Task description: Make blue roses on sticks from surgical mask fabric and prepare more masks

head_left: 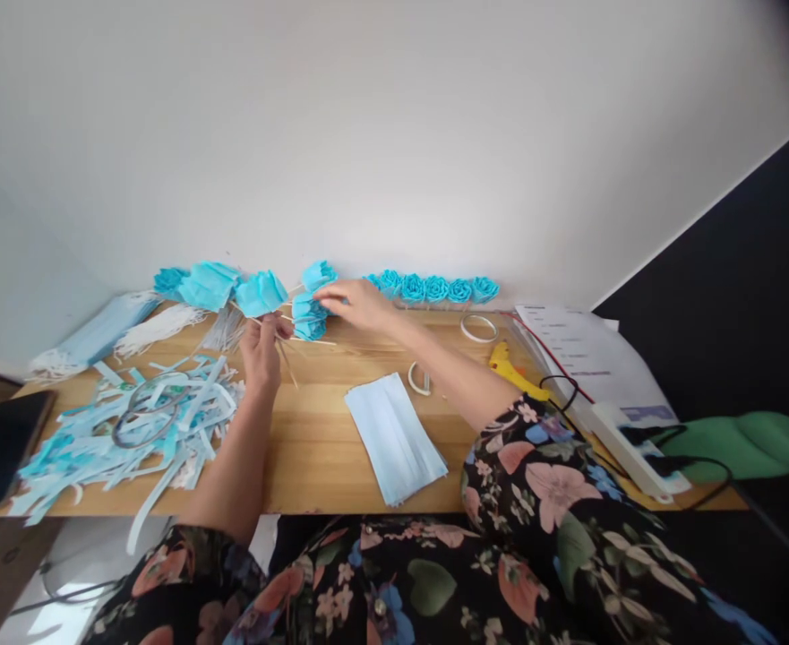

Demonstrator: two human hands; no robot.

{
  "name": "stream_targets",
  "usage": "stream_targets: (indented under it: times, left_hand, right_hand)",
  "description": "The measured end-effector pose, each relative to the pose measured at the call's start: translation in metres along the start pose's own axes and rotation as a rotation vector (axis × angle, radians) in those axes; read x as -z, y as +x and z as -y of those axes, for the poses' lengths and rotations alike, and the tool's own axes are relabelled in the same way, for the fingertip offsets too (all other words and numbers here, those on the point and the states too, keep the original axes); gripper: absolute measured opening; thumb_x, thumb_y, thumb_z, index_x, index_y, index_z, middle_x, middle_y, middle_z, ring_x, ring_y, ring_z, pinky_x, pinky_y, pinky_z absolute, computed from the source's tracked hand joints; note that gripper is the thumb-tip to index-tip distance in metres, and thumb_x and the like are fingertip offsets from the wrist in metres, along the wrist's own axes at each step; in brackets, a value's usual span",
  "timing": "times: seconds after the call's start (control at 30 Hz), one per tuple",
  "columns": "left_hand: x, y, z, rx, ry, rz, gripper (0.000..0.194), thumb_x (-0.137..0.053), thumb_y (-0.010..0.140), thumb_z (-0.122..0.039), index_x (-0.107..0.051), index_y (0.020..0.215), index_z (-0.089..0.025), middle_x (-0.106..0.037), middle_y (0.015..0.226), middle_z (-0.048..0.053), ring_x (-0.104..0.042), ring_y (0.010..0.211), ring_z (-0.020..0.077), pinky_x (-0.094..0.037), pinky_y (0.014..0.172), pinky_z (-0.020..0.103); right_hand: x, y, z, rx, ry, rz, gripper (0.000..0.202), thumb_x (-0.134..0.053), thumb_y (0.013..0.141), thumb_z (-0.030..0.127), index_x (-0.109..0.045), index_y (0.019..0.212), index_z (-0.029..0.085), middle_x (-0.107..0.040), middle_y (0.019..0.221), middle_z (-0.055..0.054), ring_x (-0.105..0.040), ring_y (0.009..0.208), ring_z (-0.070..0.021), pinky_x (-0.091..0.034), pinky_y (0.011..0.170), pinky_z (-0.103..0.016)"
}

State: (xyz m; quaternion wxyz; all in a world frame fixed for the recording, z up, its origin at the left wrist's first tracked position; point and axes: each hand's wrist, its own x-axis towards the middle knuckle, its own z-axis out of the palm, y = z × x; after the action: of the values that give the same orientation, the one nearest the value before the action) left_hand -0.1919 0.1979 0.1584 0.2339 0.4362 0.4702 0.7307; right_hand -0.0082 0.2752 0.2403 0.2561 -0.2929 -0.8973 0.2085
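My left hand (263, 351) is closed around thin wooden sticks that carry bright blue ruffled flowers. One of these blooms, a wide blue flower (261, 293), stands just above that hand. To its right, my right hand (357, 303) has its fingertips pinched at a blue flower (309, 318); the exact grip is partly hidden. Another blue flower (319, 274) sits directly above it. Further left are a large blue flower (210, 285) and a darker blue flower (171, 283), near the wall.
A row of blue rosettes (435, 288) lines the wall. Strip scraps (139, 430) and stacked masks (102, 330) lie left, beside a phone (5, 452). Pale blue sheets (395, 439) lie in front. Tape rings (479, 329), a yellow glue gun (515, 369) and a power strip (636, 452) are right.
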Motion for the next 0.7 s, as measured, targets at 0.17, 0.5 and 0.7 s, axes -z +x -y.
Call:
stream_targets:
  times: [0.17,0.5,0.7]
  left_hand:
    - [-0.001,0.004,-0.03,-0.028,-0.142,-0.065,0.027,-0.058,0.092,-0.044,-0.046,0.087,-0.02,-0.06,0.064,-0.001,-0.054,0.05,0.0117,-0.042,0.05,0.023]
    - [0.008,0.09,-0.067,-0.1,0.454,0.052,0.03,-0.045,0.102,-0.022,-0.049,0.074,-0.013,-0.048,0.052,-0.004,-0.038,0.044,0.0043,-0.025,0.049,0.018]
    - [0.006,0.126,-0.043,-0.014,0.772,0.195,0.029,-0.051,0.09,-0.01,-0.054,0.061,-0.013,-0.048,0.051,-0.002,-0.041,0.052,0.0096,-0.029,0.057,0.022]
  right_hand:
    - [-0.027,-0.079,0.001,-0.074,0.1,0.123,0.026,-0.059,0.098,0.023,-0.078,0.117,0.022,-0.079,0.116,-0.005,-0.072,0.108,-0.0192,-0.049,0.091,-0.028]
    - [-0.033,-0.163,-0.035,-0.195,0.105,0.056,0.028,-0.056,0.099,0.026,-0.077,0.117,0.028,-0.078,0.12,-0.002,-0.073,0.114,-0.0204,-0.053,0.097,-0.031]
    - [-0.043,-0.166,-0.046,-0.084,-0.015,0.069,0.029,-0.054,0.1,0.02,-0.077,0.116,0.025,-0.078,0.12,-0.005,-0.073,0.115,-0.0229,-0.054,0.094,-0.034]
